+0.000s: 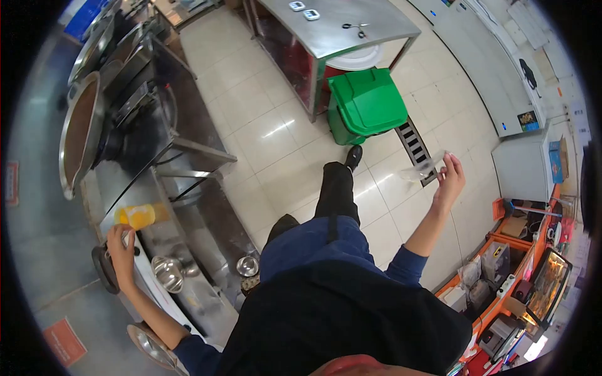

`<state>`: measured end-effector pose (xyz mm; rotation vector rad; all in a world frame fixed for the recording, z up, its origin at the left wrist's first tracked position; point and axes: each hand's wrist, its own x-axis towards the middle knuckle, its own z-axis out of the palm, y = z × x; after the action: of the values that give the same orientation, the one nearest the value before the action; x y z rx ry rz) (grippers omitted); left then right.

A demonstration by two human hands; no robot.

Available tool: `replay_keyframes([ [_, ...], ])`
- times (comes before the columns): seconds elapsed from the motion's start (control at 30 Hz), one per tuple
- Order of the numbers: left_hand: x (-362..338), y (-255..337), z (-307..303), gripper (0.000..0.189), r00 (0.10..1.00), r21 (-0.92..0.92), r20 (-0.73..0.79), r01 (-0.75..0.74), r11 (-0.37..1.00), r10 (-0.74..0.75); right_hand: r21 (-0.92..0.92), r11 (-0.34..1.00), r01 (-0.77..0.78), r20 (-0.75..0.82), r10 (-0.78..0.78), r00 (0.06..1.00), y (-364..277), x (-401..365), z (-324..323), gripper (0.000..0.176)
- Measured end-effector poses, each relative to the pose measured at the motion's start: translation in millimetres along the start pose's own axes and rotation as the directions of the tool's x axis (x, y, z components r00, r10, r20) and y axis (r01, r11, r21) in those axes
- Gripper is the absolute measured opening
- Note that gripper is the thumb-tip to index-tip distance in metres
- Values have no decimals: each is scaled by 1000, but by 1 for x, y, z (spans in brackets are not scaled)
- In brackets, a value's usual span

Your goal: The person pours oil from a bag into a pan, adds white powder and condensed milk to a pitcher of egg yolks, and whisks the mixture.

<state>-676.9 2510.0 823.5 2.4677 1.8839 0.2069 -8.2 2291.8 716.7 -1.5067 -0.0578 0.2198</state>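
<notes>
At the left counter, my left hand (121, 249) is closed at the near side of a clear container with yellow contents (139, 216); whether its fingers grip the container I cannot make out. A black round object (104, 269) lies right beside this hand. Out to the right, over the floor, my right hand (451, 178) pinches a thin clear plastic piece (423, 170), which hangs off to the left of the fingers. Metal bowls (168, 274) stand on the counter below my left hand.
A green lidded bin (370, 103) stands ahead, beside a steel table (342, 31) with scissors (356, 27) on it. Large pans (81, 135) line the left side. A floor drain (414, 147) lies beyond my right hand. Orange shelving (501, 294) is at the right.
</notes>
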Motion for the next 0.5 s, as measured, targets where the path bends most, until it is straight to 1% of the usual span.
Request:
replay_keyframes([
  [0.03,13,23,16,14,998,-109,-14,-65,992,64,-29,1000,-5,29,5,1000,4,23,2,18],
  [0.07,27,48,35,14,998,-112,-14,-70,991,68,-30,1000,-1,24,2,1000,8,48,7,18],
  [0.13,56,103,82,13,997,-340,-14,68,938,-77,-121,992,45,69,-37,997,22,104,18,13],
  [0.17,69,129,113,14,997,-350,-4,66,935,-72,-225,972,71,131,-43,991,31,135,25,14],
  [0.2,77,155,146,15,998,-362,5,67,930,-70,-381,924,17,184,58,981,41,166,28,14],
  [0.23,83,183,178,15,994,-325,83,91,941,-68,-443,895,50,260,74,963,60,201,33,14],
  [0.27,87,229,200,17,975,-348,169,193,917,-141,-510,857,71,325,116,939,77,229,35,14],
  [0.3,83,254,233,18,964,-447,229,228,865,-135,-521,852,43,315,146,938,82,245,41,14],
  [0.33,75,279,264,18,948,-522,300,258,813,-108,-590,800,106,383,162,909,83,256,51,14],
  [0.37,59,283,314,16,898,-547,425,354,759,-113,-643,742,189,458,175,872,82,267,60,14],
  [0.4,51,308,326,18,838,-516,538,407,754,-85,-649,736,193,467,185,865,87,279,66,14],
  [0.43,40,331,335,21,765,-481,641,462,745,-61,-664,725,186,503,248,828,96,289,70,15],
  [0.47,18,335,362,18,738,-503,673,504,702,-48,-673,716,185,541,306,784,101,297,79,15],
  [0.5,-12,334,392,15,713,-521,701,545,656,-36,-685,719,120,527,375,762,99,301,91,15],
])
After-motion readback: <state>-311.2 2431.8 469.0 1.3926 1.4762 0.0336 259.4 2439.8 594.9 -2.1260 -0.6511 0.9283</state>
